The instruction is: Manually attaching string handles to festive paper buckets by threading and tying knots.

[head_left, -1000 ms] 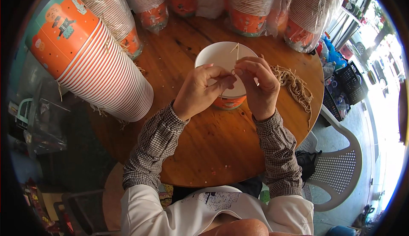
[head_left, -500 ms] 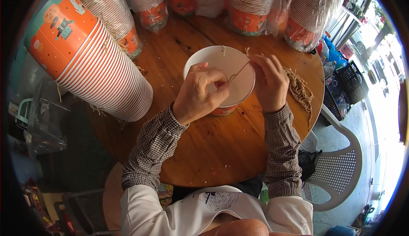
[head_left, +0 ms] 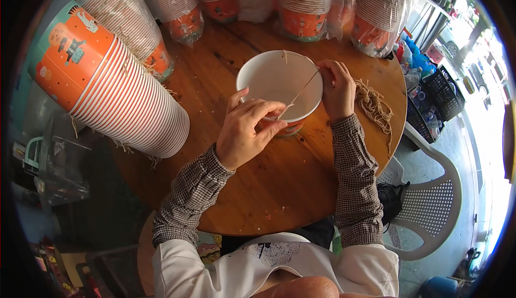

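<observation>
A round paper bucket (head_left: 262,77), white inside and orange outside, stands upright on the wooden table in front of me. A thin tan string (head_left: 306,86) stretches slantwise over its mouth. My left hand (head_left: 248,130) pinches the lower end of the string at the bucket's near rim, thumb and forefinger together. At the right rim my right hand (head_left: 338,89) grips the string's other end with bent fingers. A short piece of string also hangs over the far rim. Just right of my right hand lies a loose pile of string (head_left: 374,104).
A tall nested stack of orange paper buckets (head_left: 134,100) leans across the table's left side, with string ends sticking out. Several plastic-wrapped stacks (head_left: 305,7) line the far edge. A white plastic chair (head_left: 430,206) and a black crate (head_left: 448,91) stand to the right.
My left hand has moved nearer to me, from over the bucket's mouth to its near rim. The stretch of string between my hands is longer. My right hand still grips at the right rim.
</observation>
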Demonstrator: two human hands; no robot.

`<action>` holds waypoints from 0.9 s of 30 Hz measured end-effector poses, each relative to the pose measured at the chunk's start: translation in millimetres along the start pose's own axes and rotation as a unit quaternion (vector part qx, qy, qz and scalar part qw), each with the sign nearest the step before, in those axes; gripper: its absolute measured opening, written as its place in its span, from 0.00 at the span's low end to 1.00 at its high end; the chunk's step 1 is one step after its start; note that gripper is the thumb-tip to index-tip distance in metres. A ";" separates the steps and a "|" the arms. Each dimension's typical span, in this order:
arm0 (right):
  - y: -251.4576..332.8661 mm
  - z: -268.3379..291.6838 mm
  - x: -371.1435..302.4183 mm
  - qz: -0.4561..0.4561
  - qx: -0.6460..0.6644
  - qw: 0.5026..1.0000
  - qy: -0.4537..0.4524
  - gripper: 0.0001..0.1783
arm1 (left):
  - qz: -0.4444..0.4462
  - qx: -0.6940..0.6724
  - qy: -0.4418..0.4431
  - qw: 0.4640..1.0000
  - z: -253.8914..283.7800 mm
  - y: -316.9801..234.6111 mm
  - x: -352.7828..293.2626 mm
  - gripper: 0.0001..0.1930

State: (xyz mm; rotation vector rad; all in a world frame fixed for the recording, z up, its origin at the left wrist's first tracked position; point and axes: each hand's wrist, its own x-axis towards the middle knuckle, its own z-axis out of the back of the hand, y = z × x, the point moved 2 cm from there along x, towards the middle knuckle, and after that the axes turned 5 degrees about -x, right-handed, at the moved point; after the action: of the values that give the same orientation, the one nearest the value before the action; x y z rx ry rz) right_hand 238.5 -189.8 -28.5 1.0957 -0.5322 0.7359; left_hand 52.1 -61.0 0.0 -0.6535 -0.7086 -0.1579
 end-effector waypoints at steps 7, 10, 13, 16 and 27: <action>6.8 3.2 -0.8 0.012 0.021 1.000 -0.006 0.05 | -0.006 0.044 -0.007 0.999 1.3 11.7 -4.3 0.05; -1.9 0.1 -1.0 0.023 0.013 0.999 -0.026 0.04 | -0.020 0.011 -0.021 1.000 -1.2 11.5 -5.2 0.06; -13.6 -1.8 0.4 0.055 -0.006 0.996 -0.065 0.03 | -0.076 0.032 -0.046 0.996 -3.8 16.6 -7.6 0.06; -24.2 -3.3 -0.4 -0.018 0.019 0.999 -0.046 0.03 | -0.107 0.097 -0.051 0.988 -8.6 17.7 -5.4 0.07; 11.3 -5.7 -20.6 0.127 0.131 0.941 0.284 0.14 | -0.088 0.195 -0.074 0.974 12.2 39.4 -2.0 0.13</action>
State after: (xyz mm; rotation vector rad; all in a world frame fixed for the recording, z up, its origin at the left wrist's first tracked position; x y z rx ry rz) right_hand 216.6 -186.9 -38.6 1.0042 -0.0774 1.3247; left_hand 57.5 -22.6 -14.1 -0.2269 -0.9132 -0.1285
